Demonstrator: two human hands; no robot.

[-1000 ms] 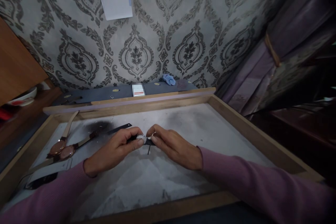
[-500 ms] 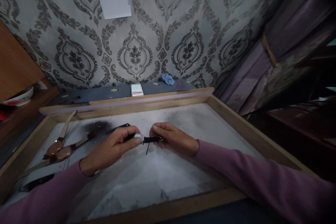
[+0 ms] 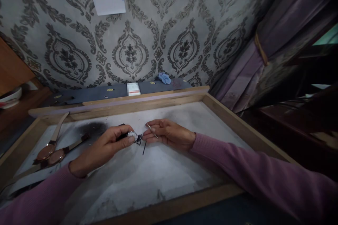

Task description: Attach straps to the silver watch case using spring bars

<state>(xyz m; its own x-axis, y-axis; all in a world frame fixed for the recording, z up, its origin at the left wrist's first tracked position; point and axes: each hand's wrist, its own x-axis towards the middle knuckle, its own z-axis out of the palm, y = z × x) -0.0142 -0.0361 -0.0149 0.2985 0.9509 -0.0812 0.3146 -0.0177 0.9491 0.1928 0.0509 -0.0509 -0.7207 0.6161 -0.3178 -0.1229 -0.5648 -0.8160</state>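
Note:
My left hand (image 3: 116,139) is closed on a wristwatch (image 3: 132,136) with a round silvery case, thumb on the near side and fingers behind it. A short dark piece of strap (image 3: 139,139) sticks out from the case towards the right. Close to that strap, my right hand (image 3: 170,133) pinches a thin metal rod (image 3: 152,130), its fingers partly extended and palm turned somewhat up. Whether those fingertips touch the strap I cannot tell. Below, between the hands, a thin black stick (image 3: 144,148) shows against the white surface.
A shallow wooden-framed tray (image 3: 224,123) surrounds the work. Inside at left lie a rose-gold watch (image 3: 45,152) and another watch (image 3: 56,156), with straps spread out. Behind the frame are a crumpled blue cloth (image 3: 164,78) and a small white box (image 3: 133,89). A purple curtain (image 3: 245,74) hangs at right.
My right hand has let go of the dark strap and turned more palm-up, with the metal rod now showing. The strap no longer stretches between the hands. The view has shifted slightly right.

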